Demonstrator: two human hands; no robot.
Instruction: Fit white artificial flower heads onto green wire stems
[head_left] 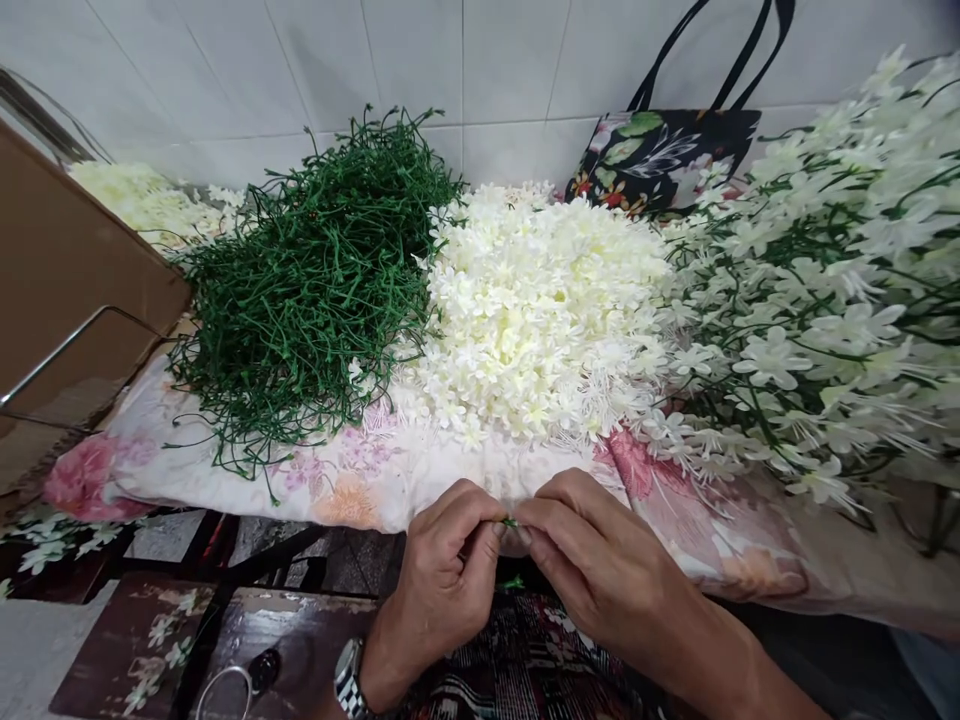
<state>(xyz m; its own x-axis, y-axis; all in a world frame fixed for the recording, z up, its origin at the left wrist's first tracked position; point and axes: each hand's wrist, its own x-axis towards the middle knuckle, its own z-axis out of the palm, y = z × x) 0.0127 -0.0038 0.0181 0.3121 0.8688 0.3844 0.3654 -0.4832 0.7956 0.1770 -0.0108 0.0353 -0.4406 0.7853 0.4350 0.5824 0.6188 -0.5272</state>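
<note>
From the head view I see a tiny green piece (508, 521) between the two hands, apparently lying crosswise, left to right, with both sets of fingertips about equally near. The left hand (451, 572) pinches it between thumb and forefinger; the right hand's (611, 560) fingertips are drawn close together beside it, their grip hidden from me. The white blossom pile (547, 310) lies beyond.

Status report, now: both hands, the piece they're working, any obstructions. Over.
Left hand and right hand closed, fingertips meeting at small green piece. Piece mostly hidden by fingers. Green stems and white blossoms heaped beyond, not blocking hands.
</note>
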